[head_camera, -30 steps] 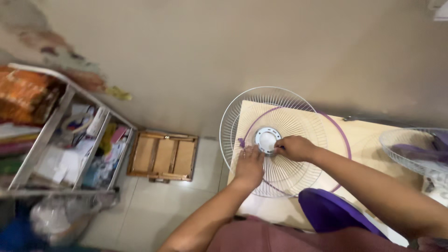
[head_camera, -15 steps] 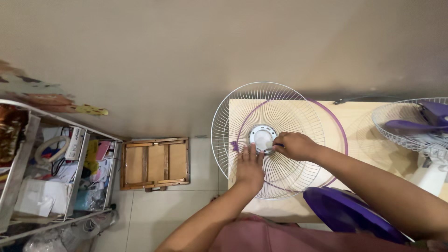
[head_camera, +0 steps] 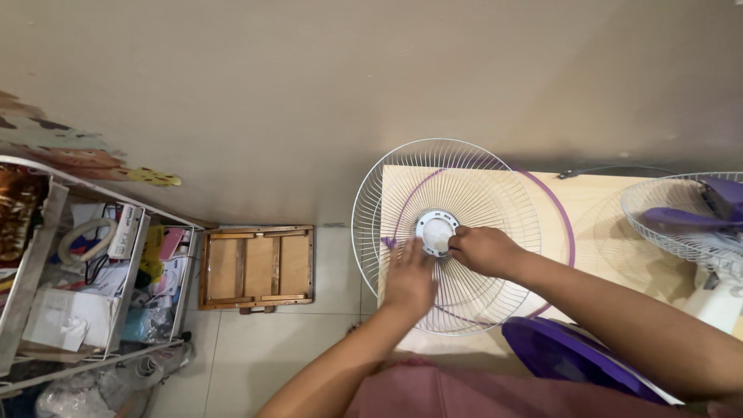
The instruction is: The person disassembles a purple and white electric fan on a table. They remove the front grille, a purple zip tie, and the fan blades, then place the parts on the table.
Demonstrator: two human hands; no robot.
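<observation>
- White wire fan guard (head_camera: 495, 193) lies flat on the light wooden desk (head_camera: 596, 209), its left part overhanging the desk edge above the tiled floor (head_camera: 255, 348).
- Round white hub (head_camera: 436, 231) sits at the guard's centre; a purple rim band (head_camera: 563, 217) curves along the guard's right side.
- Left hand (head_camera: 409, 282) rests palm down on the wires just below-left of the hub, fingers (head_camera: 408, 251) stretched out and close together, tips touching the hub's edge.
- Right hand (head_camera: 484, 250) lies against the hub's right edge, fingers curled inward; whether they pinch anything cannot be told, hidden by the knuckles.
- Purple fan blade (head_camera: 565, 356) lies on the desk near the right forearm.
- A second fan (head_camera: 689, 217), with wire guard and purple blades, stands at the desk's right end.
- On the floor by the wall: a folded wooden frame (head_camera: 258, 267); left of it, a metal shelf rack (head_camera: 46, 263) full of clutter.
</observation>
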